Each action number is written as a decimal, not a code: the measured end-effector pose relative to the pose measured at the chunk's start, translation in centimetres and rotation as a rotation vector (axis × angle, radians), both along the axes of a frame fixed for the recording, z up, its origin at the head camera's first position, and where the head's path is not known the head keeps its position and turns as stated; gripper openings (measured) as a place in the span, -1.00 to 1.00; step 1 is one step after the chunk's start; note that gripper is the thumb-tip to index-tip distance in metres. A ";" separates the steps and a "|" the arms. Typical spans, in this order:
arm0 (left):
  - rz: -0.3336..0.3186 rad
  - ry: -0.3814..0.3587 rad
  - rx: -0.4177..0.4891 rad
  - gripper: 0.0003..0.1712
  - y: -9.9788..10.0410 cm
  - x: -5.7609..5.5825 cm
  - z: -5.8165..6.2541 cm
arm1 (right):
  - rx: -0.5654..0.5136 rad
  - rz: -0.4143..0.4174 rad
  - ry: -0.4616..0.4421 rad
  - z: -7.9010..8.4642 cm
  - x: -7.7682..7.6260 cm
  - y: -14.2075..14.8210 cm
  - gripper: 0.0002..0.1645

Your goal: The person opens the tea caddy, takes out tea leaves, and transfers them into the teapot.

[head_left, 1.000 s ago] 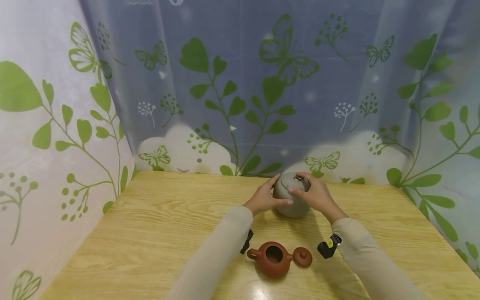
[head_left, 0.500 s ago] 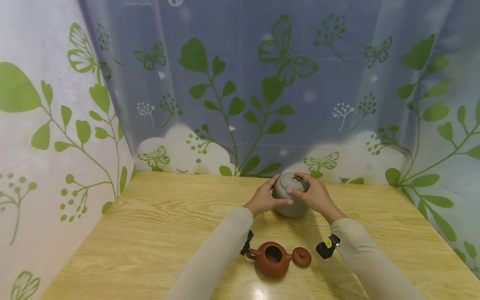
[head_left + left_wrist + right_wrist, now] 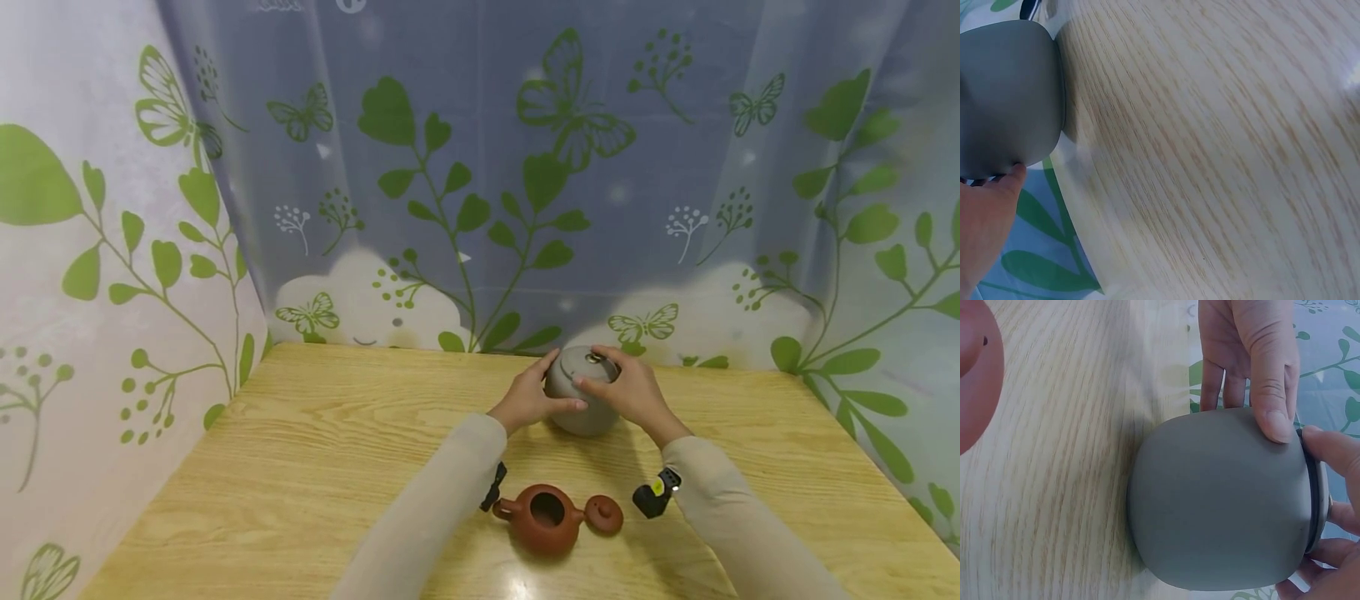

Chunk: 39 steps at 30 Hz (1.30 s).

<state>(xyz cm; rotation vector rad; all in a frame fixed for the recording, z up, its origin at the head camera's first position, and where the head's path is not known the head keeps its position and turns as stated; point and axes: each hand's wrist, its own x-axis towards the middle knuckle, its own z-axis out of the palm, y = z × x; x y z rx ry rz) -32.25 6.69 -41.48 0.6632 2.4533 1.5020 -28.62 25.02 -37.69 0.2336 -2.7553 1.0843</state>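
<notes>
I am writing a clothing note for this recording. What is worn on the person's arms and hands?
Both arms wear long, plain beige sleeves reaching the wrists. A small black device is strapped under each wrist; the right wrist device carries a yellow mark. The left hand and right hand are bare, without gloves.

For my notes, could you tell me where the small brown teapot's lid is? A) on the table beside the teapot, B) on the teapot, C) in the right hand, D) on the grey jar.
A: the lid lies on the table right beside the open teapot.
</notes>
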 end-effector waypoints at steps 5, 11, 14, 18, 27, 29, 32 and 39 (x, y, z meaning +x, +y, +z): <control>0.000 0.001 -0.005 0.16 0.0 0.1 0.1 | 0.000 -0.010 0.002 0.4 0.2 0.1 -0.14; -0.009 -0.004 0.001 0.16 -0.1 0.0 0.2 | -0.017 -0.009 0.008 1.2 0.7 0.5 -0.09; -0.011 -0.006 0.004 0.16 -0.2 0.0 0.2 | -0.012 -0.016 0.006 1.5 1.1 1.1 -0.08; -0.011 -0.011 0.008 0.16 -0.2 0.0 0.2 | 0.014 -0.041 0.008 1.9 1.7 2.0 -0.09; -0.001 -0.002 0.012 0.18 -0.1 0.1 0.1 | -0.001 -0.119 -0.027 2.5 3.2 5.3 -0.01; 0.001 -0.002 0.011 0.18 -0.1 0.2 0.2 | -0.007 -0.139 -0.024 2.4 3.4 6.3 0.00; 0.004 -0.005 0.006 0.18 -0.1 0.2 0.1 | -0.010 -0.166 -0.020 2.1 3.8 7.7 0.00; 0.003 -0.004 0.008 0.18 -0.1 0.3 0.2 | 0.039 -0.232 -0.039 0.2 4.7 10.3 0.00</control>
